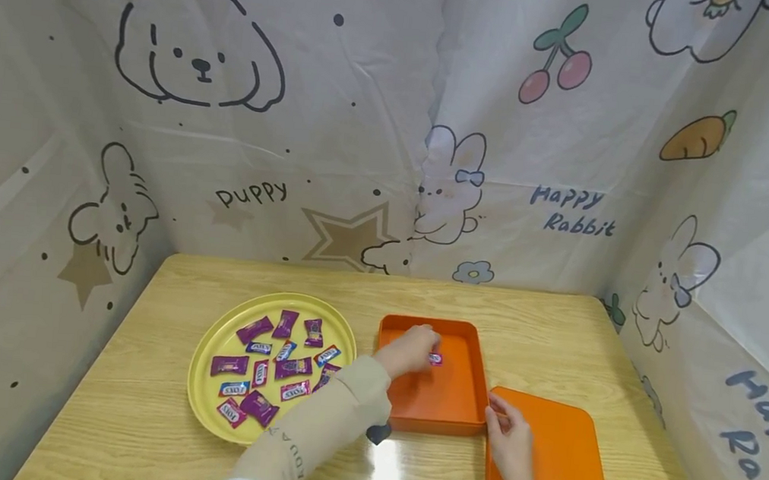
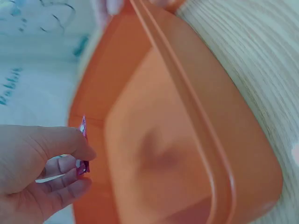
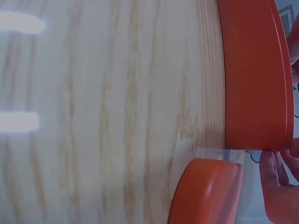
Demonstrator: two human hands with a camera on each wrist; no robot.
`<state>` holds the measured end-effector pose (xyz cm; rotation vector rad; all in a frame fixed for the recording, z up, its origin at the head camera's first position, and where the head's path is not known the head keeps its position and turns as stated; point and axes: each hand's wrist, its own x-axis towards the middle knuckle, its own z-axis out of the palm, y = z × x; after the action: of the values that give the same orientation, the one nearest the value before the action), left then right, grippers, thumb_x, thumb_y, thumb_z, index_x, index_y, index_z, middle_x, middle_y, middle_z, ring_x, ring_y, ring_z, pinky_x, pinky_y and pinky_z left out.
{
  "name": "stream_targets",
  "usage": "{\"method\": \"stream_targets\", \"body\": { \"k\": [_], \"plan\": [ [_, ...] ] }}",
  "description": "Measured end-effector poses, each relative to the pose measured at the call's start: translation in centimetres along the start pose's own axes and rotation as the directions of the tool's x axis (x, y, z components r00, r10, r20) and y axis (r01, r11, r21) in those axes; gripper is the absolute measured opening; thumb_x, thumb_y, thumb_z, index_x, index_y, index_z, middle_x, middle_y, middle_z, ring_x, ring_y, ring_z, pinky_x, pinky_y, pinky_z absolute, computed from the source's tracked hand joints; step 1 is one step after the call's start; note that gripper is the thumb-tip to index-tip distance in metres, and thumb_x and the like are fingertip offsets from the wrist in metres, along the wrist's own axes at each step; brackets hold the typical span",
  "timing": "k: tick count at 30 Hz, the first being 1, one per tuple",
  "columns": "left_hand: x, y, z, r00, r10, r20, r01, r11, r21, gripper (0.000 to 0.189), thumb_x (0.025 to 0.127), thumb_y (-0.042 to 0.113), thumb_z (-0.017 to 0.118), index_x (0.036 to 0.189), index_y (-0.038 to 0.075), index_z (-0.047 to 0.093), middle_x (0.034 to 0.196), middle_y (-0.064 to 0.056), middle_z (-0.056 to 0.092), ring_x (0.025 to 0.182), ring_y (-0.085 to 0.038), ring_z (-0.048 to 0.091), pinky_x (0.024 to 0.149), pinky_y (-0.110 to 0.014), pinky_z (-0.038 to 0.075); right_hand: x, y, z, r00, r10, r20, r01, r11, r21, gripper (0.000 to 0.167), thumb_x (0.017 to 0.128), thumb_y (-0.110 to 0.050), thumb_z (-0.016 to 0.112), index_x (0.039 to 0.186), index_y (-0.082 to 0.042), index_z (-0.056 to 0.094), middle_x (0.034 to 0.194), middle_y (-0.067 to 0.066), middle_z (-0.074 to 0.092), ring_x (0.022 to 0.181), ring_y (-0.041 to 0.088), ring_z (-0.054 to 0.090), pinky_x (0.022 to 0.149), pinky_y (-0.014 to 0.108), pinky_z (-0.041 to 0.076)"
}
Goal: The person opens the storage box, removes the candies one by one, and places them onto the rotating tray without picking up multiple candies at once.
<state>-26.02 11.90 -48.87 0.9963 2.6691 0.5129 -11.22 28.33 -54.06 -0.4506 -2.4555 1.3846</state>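
Observation:
My left hand [image 1: 411, 349] reaches over the orange box [image 1: 438, 412] and pinches a small pink-wrapped candy [image 2: 82, 163] between thumb and fingers. The candy is above the box floor, and a shadow falls beneath it. My right hand [image 1: 510, 438] is at the near right corner of the box, its fairly straight fingertips against the outer wall and lower edge. To the left, a round yellow plate [image 1: 202, 399] carries several wrapped candies, large purple ones and smaller pink or blue ones marked FOX'S.
An orange lid [image 1: 557, 461] lies right of the box, partly under the right forearm. The wooden table [image 1: 134, 432] ends at a printed curtain [image 1: 337, 152] at the back and sides. My left sleeve [image 1: 320, 425] crosses the plate's right edge.

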Motion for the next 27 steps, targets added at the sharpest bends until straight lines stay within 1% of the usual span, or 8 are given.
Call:
{"method": "stream_targets", "body": {
  "k": [4,5,8,11,12,19,23,27],
  "plan": [
    [-2.1,0.0,-1.7,1.000,0.028,-0.014,-0.029,0.997,-0.066,0.016,0.074,0.001,0.071,0.083,0.008,0.060,0.080,0.000,0.050,0.073,-0.014,0.046,0.065,-0.020,0.043,-0.1,-0.1,0.0,1.000,-0.015,0.003,0.015,1.000,-0.002,0.026,0.088,-0.003,0.057,0.113,0.004,0.061,0.102,0.021,0.062,0.080,0.023,0.064,0.060,0.016,0.049],
    [-2.3,-0.6,-1.4,0.996,0.071,-0.051,-0.075,0.995,-0.071,0.017,0.074,0.003,0.071,0.084,0.010,0.059,0.081,0.001,0.049,0.073,-0.013,0.045,0.064,-0.020,0.042,-0.1,-0.1,0.0,1.000,-0.017,0.002,0.017,1.000,-0.005,0.026,0.088,-0.003,0.057,0.113,0.004,0.061,0.102,0.021,0.062,0.080,0.023,0.064,0.060,0.016,0.049],
    [-4.2,-1.1,-2.3,0.981,0.143,-0.130,-0.150,0.987,-0.048,0.017,0.073,0.002,0.069,0.085,0.009,0.059,0.081,0.000,0.049,0.075,-0.014,0.045,0.064,-0.021,0.042,0.0,-0.1,0.0,1.000,-0.007,-0.002,0.007,1.000,-0.008,0.026,0.087,-0.003,0.057,0.113,0.002,0.062,0.102,0.019,0.063,0.079,0.018,0.063,0.060,0.017,0.049],
    [-6.1,-1.8,-2.6,0.962,0.181,-0.203,-0.189,0.982,-0.018,0.018,0.073,0.003,0.069,0.088,0.009,0.061,0.083,-0.001,0.048,0.077,-0.016,0.045,0.066,-0.023,0.043,0.0,0.0,0.0,1.000,0.003,-0.001,-0.003,1.000,-0.015,0.027,0.087,-0.003,0.057,0.114,0.001,0.061,0.102,0.018,0.063,0.079,0.016,0.063,0.061,0.017,0.049],
    [-7.1,-1.6,-3.3,0.966,0.160,-0.202,-0.168,0.986,-0.020,0.019,0.073,0.000,0.068,0.090,0.007,0.061,0.084,-0.002,0.049,0.079,-0.017,0.045,0.068,-0.024,0.044,0.0,0.1,0.0,1.000,0.007,0.000,-0.007,1.000,-0.017,0.027,0.088,-0.003,0.057,0.114,0.001,0.061,0.103,0.018,0.063,0.079,0.017,0.063,0.061,0.017,0.049],
    [-11.4,-4.1,-3.4,0.935,0.131,-0.330,-0.133,0.991,0.016,0.024,0.073,-0.001,0.069,0.094,0.008,0.062,0.088,0.000,0.050,0.084,-0.016,0.048,0.073,-0.027,0.048,0.0,0.1,0.0,1.000,0.005,0.007,-0.005,1.000,-0.014,0.027,0.088,-0.003,0.057,0.114,0.002,0.061,0.103,0.019,0.062,0.082,0.024,0.063,0.062,0.017,0.049],
    [-13.6,-5.4,-3.1,0.916,0.092,-0.391,-0.087,0.996,0.029,0.027,0.071,-0.003,0.068,0.095,0.008,0.063,0.087,0.001,0.051,0.084,-0.016,0.050,0.072,-0.028,0.048,-0.1,0.0,0.0,1.000,0.002,-0.005,-0.002,1.000,-0.018,0.026,0.087,-0.002,0.058,0.113,0.002,0.062,0.102,0.019,0.063,0.080,0.022,0.063,0.061,0.017,0.049],
    [-15.3,-6.3,-2.7,0.904,0.046,-0.424,-0.043,0.999,0.018,0.029,0.067,-0.005,0.067,0.092,0.008,0.063,0.086,0.001,0.051,0.081,-0.015,0.050,0.070,-0.028,0.048,-0.1,0.0,0.0,1.000,-0.003,-0.007,0.003,1.000,-0.015,0.026,0.087,-0.002,0.058,0.112,0.002,0.062,0.101,0.019,0.063,0.078,0.017,0.062,0.061,0.017,0.049]
  ]
}}
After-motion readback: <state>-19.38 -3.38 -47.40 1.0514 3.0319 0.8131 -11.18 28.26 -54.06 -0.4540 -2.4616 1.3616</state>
